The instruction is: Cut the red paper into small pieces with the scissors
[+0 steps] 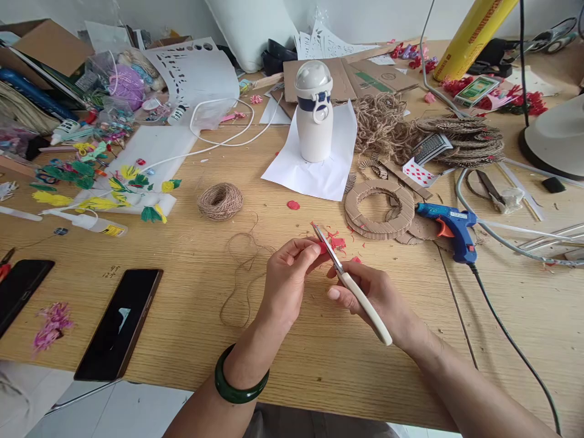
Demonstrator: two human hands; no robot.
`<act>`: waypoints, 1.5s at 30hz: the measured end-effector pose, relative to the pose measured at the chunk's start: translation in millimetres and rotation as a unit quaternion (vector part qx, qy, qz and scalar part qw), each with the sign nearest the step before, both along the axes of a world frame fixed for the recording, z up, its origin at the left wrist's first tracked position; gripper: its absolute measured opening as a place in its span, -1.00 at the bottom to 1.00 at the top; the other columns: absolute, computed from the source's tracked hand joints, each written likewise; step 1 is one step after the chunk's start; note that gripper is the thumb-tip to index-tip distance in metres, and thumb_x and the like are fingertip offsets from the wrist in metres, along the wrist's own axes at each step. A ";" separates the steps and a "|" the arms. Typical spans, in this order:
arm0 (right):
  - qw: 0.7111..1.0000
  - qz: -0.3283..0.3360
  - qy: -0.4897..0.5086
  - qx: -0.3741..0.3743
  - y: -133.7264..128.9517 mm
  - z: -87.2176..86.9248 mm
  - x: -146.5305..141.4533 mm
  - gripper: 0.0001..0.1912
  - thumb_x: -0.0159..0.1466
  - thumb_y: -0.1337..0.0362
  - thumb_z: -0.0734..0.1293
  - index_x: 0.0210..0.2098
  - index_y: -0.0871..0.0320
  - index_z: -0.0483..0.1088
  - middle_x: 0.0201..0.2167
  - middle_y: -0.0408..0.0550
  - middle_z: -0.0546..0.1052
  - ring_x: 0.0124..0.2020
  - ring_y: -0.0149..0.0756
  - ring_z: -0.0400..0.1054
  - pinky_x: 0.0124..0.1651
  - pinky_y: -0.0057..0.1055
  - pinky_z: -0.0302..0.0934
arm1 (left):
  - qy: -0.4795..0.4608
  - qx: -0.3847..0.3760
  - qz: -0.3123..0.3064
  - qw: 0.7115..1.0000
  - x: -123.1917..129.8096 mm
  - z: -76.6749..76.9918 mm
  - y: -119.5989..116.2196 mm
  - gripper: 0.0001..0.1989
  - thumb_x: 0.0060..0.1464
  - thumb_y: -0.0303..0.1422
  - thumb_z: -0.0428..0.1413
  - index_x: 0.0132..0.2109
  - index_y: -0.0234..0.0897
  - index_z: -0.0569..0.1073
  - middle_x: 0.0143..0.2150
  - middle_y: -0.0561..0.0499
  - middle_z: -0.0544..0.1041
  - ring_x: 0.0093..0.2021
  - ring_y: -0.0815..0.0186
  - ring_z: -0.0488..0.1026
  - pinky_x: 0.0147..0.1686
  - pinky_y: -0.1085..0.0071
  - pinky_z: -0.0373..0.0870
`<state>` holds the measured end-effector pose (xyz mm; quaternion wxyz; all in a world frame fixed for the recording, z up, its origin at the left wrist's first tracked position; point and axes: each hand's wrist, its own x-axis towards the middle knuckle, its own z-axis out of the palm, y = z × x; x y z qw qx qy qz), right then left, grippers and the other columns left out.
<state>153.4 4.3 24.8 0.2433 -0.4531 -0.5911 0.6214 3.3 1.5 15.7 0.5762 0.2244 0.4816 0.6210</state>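
Between the fingertips of my left hand (286, 283) is a small piece of red paper or fabric (323, 248). My right hand (376, 298) grips a pair of scissors (362, 298) with cream handles, and the blades lie across the red piece. Whether the blades are parted is hard to make out. Red snippets are scattered on the table just beyond my hands, and a red round piece (292, 205) lies farther off. Left of my hands, a ball of twine (221, 201) rests with its loose end trailing toward my left wrist.
A white bottle (314, 125) stands upright on white paper (340, 176). To the right are cardboard rings (356, 222), a blue glue gun (460, 228) with its cord, and coiled rope (479, 146). A phone (119, 322) and yellow-green flowers (118, 191) lie on the left.
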 end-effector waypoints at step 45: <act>1.000 -0.008 -0.005 0.004 -0.1 -10.7 0.6 -0.61 0.12 0.01 0.47 -0.36 0.20 0.37 -0.62 -0.31 0.11 -0.66 -0.54 -0.04 -0.62 -0.49 -0.13 | -0.021 -0.004 -0.016 1.000 -3.5 -3.1 2.0 -0.94 0.01 -0.43 0.23 -0.37 -0.36 0.54 -0.35 -0.01 0.61 -0.27 0.35 0.53 -0.12 0.36 0.48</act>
